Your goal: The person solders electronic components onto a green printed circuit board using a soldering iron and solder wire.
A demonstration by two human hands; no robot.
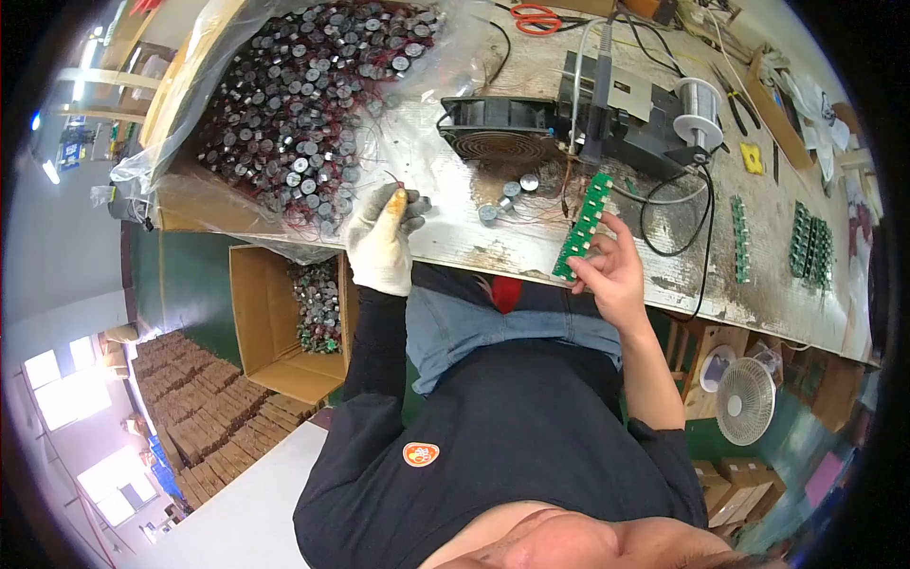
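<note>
My left hand (pixel 382 242) wears a white glove with an orange fingertip. It pinches a small grey round part with thin red wires (pixel 414 202) at the table's near edge, beside a big pile of the same parts (pixel 303 104) in a clear plastic bag. My bare right hand (pixel 611 272) holds a long green circuit board strip (pixel 584 224) upright over the table's edge. Three loose round parts (pixel 508 194) lie on the table between my hands.
A black fan (pixel 498 130) lies flat behind the loose parts, next to a soldering stand (pixel 616 104) and a solder spool (pixel 699 107). More green boards (pixel 810 245) lie at the right, red scissors (pixel 536 17) at the back. A cardboard box of parts (pixel 318 305) sits below the table.
</note>
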